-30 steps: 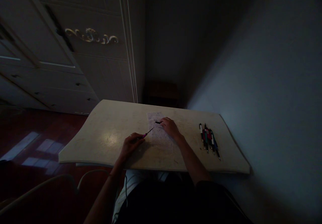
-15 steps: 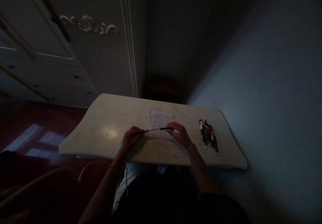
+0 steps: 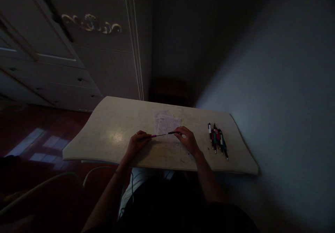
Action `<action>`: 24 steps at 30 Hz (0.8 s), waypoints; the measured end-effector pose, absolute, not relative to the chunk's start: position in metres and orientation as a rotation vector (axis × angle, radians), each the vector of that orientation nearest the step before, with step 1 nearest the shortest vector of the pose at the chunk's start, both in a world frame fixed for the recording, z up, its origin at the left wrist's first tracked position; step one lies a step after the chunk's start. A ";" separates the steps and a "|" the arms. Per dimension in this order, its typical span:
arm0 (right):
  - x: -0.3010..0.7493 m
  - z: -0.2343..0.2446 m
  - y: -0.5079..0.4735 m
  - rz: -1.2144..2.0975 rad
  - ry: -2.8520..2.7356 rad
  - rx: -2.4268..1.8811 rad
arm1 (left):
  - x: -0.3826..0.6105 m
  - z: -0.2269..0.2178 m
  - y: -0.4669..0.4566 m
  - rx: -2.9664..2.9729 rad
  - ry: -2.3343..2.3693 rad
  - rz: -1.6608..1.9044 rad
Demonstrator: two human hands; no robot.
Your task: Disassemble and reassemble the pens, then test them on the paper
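Note:
My left hand is closed around a purple pen barrel, with a thin dark rod like an ink refill sticking out of it to the right. My right hand pinches a short black pen part between thumb and fingers. A small gap separates the refill's tip from this black part. Both hands are held over the near middle of the white table. Beneath the pen pieces lie sheets of paper covered in writing or scribbles.
Several pens lie in a loose bunch on the table's right side. Small dark bits are scattered near my right wrist. A pale wall borders the right, and a white cabinet stands beyond the table's left part.
The refill's tip and the black part, which met half a second ago, have come apart. My right hand has shifted slightly to the right.

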State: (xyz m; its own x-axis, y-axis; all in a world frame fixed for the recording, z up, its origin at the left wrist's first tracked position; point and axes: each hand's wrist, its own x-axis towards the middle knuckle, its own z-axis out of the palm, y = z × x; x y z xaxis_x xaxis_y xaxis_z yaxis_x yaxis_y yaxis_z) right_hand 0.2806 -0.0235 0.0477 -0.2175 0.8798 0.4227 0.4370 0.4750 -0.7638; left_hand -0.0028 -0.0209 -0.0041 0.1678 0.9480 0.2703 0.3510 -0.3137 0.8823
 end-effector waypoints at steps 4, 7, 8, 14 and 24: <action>0.280 0.047 -0.025 0.635 -1.811 -1.112 | -0.003 -0.003 -0.021 1.780 1.233 1.129; 0.279 0.046 -0.024 0.649 -1.825 -1.111 | -0.002 0.001 -0.022 1.787 1.237 1.121; 0.278 0.046 -0.024 0.653 -1.826 -1.111 | -0.002 0.002 -0.022 1.784 1.238 1.118; 0.273 0.043 -0.023 0.675 -1.823 -1.091 | -0.001 0.000 -0.022 1.775 1.218 1.139; 0.258 0.040 -0.021 0.709 -1.859 -1.043 | -0.003 -0.008 -0.021 1.789 1.222 1.143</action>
State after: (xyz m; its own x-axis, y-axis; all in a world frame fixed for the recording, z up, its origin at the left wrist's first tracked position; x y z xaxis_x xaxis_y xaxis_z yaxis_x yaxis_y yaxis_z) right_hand 0.2575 -0.0212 0.0399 -0.2748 0.8708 0.4075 0.3779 0.4876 -0.7870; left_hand -0.0027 -0.0205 -0.0077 0.1744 0.9426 0.2849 0.3474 -0.3296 0.8779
